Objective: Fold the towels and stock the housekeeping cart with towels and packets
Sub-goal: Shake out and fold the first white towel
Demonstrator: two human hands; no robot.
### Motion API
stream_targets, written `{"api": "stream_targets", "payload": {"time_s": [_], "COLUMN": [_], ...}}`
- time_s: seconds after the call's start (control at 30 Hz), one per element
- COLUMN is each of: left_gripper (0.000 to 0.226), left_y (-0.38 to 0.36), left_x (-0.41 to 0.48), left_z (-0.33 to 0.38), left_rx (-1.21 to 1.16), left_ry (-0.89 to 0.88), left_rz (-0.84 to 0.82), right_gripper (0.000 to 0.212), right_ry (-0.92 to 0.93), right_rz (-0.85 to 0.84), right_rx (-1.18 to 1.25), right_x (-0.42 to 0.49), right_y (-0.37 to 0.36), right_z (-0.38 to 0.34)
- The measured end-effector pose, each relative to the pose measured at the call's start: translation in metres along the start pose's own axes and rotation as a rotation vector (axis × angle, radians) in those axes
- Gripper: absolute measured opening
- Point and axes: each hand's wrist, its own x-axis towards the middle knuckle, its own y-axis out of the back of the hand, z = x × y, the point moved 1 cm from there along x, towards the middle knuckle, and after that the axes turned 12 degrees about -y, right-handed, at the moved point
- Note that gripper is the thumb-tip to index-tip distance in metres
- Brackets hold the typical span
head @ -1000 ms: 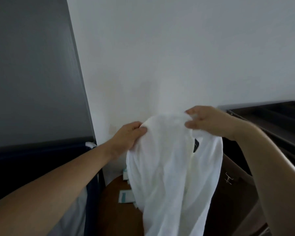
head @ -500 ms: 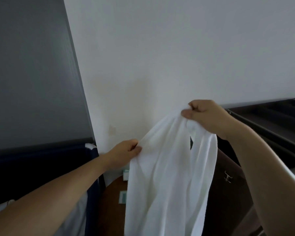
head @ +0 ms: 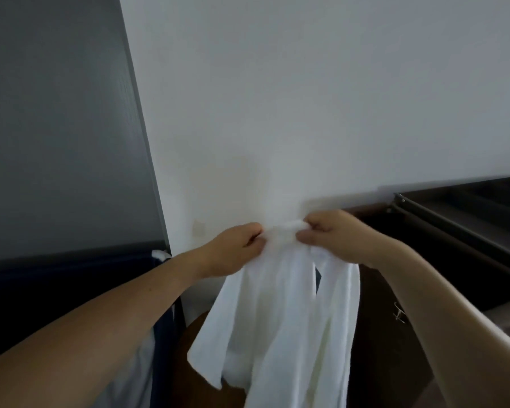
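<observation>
A white towel [head: 280, 319] hangs loose in front of the wall, held up by its top edge. My left hand [head: 233, 251] pinches that edge on the left, and my right hand [head: 333, 237] pinches it on the right, the two hands close together. The cloth drapes down in folds below them and runs out of the bottom of the frame. The dark housekeeping cart [head: 460, 219] stands at the right, with its top tray behind my right forearm.
A dark blue bin or bag frame [head: 71, 275] with white cloth at its rim [head: 159, 254] stands at the left. A brown surface [head: 198, 328] shows below the towel. A white wall and a grey panel [head: 56, 128] stand ahead.
My left hand has risen and moved right along the towel's top edge until it is close to my right hand. The towel now hangs from one bunched stretch of edge.
</observation>
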Motion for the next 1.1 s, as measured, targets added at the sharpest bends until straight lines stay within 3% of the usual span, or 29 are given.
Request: {"api": "stream_targets", "payload": {"time_s": [0.1,0.2,0.3,0.4,0.53,0.67,0.87,1.03,1.1], "left_gripper": [0.019,0.022,0.023,0.022,0.02,0.028,0.019,0.013,0.013], "left_y": [-0.012,-0.011,-0.002,0.009,0.016,0.017,0.008,0.01,0.009], "left_x": [-0.016,-0.027,-0.02,0.001,0.019,0.007,-0.024,-0.011,-0.002], "left_z": [-0.03,-0.041,-0.024,0.009,0.03,0.002,-0.044,-0.029,-0.019], "left_rx": [-0.007,-0.176,-0.34,-0.363,-0.139,-0.017,-0.489,-0.91,-0.991], "left_ry": [0.143,0.223,0.18,0.073,-0.08,0.012,0.219,0.265,0.306], "left_rz": [-0.028,0.014,0.053,0.072,-0.016,-0.038,0.065,0.327,0.413], "right_gripper": [0.032,0.034,0.029,0.061,0.026,0.026,0.02,0.011,0.018], "right_ry": [-0.006,-0.071,-0.11,-0.05,-0.041,-0.098,-0.194,-0.255,-0.299], "right_rz": [0.132,0.186,0.077,-0.076,-0.111,-0.004,0.115,0.129,0.167], "right_rx": [0.1,0.255,0.202,0.059,-0.069,0.01,0.289,0.478,0.576], "right_x": [-0.001,-0.001,-0.006,-0.007,0.0,-0.001,0.0,0.012,0.019], "right_y": [0.031,0.055,0.053,0.021,-0.015,0.002,0.03,0.007,-0.002], "right_z": [0.0,0.013,0.016,-0.001,-0.005,0.009,0.029,0.038,0.04]}}
